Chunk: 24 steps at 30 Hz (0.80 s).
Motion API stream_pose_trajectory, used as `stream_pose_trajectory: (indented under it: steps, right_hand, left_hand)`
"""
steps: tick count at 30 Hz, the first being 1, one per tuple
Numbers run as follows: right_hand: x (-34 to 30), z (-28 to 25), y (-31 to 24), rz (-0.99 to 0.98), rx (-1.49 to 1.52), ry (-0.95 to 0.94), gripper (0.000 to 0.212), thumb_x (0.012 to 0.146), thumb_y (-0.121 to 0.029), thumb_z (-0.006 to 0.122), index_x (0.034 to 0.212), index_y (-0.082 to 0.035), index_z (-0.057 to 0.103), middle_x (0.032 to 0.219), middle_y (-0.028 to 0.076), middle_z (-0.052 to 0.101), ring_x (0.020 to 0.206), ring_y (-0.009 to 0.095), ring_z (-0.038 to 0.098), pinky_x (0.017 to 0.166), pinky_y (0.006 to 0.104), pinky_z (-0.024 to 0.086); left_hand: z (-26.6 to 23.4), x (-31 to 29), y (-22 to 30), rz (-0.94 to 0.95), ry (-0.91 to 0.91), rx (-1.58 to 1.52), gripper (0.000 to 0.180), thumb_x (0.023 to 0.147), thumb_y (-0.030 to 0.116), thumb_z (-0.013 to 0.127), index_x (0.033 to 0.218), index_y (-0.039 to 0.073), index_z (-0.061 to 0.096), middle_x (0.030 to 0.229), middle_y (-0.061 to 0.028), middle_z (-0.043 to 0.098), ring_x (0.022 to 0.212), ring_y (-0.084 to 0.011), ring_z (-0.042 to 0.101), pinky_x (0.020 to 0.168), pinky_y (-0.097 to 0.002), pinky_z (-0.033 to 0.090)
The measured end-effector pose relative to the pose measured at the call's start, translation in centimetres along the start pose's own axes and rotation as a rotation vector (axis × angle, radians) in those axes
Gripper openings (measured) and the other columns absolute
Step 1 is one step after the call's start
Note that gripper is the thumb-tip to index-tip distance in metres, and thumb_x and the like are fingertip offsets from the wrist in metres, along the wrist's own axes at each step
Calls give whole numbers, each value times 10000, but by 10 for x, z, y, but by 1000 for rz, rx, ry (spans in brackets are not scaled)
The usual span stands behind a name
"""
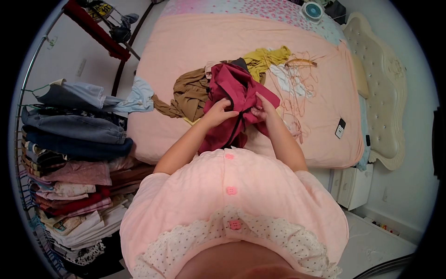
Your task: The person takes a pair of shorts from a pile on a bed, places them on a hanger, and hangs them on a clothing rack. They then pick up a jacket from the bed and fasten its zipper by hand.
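Observation:
A magenta jacket (230,83) with a dark strip like a zip down its front is bunched up before me at the near side of the bed. My left hand (219,113) grips its left part, the thumb pointing inward and the fingers partly behind the cloth. On the other side, my right hand (264,110) pinches a fold near the dark strip, with its fingertips partly covered by fabric. A brown garment (189,93) lies crumpled to the left, next to the jacket. Beyond it on the right, a mustard-yellow garment (265,59) is spread in folds.
The jacket is over a bed with a peach sheet (158,46). Right of it lie white cloth (289,80), tangled peach cords (302,109) and a phone (340,129). A rack of hanging clothes (76,125) stands left; a small fan (312,11) sits far right.

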State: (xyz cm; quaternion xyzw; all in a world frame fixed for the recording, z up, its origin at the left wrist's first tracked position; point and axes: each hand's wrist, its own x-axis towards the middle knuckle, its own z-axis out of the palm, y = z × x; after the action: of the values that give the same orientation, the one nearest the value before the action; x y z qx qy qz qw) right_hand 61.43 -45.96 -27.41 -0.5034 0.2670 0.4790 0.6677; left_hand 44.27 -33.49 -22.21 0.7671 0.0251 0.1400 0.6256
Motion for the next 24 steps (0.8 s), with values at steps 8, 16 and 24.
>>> stream_pose_trajectory:
  steps: [8,16,24]
  right_hand:
    - [0,-3,-6,-494,-107,-249,346,692,-85,617,1001,-34,468,867,56,558,752,151,541,578,256,436]
    - [-2,-73,26,-652,-805,-111,281,676,-47,570,947,-20,498,739,85,565,572,170,547,488,262,442]
    - [57,-170,59,-445,-1276,171,311,582,-94,617,847,-11,476,696,96,557,567,193,545,453,275,418]
  left_hand:
    - [-25,-15,-12,-575,719,-693,137,694,46,489,829,26,506,765,-51,544,642,-150,534,602,-266,466]
    - [-34,-36,-94,-1065,837,-312,283,632,-27,524,907,21,478,724,-93,503,493,-193,484,333,-253,334]
    - [-5,-36,-148,-867,-65,432,518,570,235,623,1053,78,526,1191,-281,341,951,-363,486,807,-342,414]
